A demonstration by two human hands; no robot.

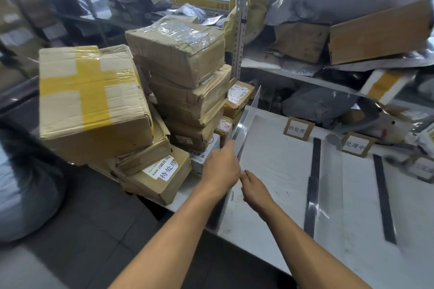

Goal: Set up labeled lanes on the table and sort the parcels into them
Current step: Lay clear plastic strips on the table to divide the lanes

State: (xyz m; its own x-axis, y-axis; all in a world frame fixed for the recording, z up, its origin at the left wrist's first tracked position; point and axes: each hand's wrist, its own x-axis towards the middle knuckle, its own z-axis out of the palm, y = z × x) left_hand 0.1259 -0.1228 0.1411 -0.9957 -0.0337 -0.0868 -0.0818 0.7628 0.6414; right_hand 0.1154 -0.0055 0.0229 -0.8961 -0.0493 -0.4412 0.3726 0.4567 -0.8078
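A clear plastic divider sheet (246, 122) stands on edge along the left side of the white table (270, 171). My left hand (220, 166) grips its near part from the left. My right hand (254, 187) pinches its lower edge from the right. Two black tape strips (313, 185) (384, 197) mark lanes on the table. Cardboard lane signs with white labels (297, 128) (355, 145) stand at the back of the lanes, and a third sign (421, 166) sits blurred at the far right. Cardboard parcels (178, 49) are stacked to the left of the table.
A big box with yellow tape (91, 101) tops the left stack, above a labeled box (162, 176). A metal shelf (270, 65) behind the table holds grey mailer bags and boxes. A grey sack (23, 190) lies on the dark floor at left.
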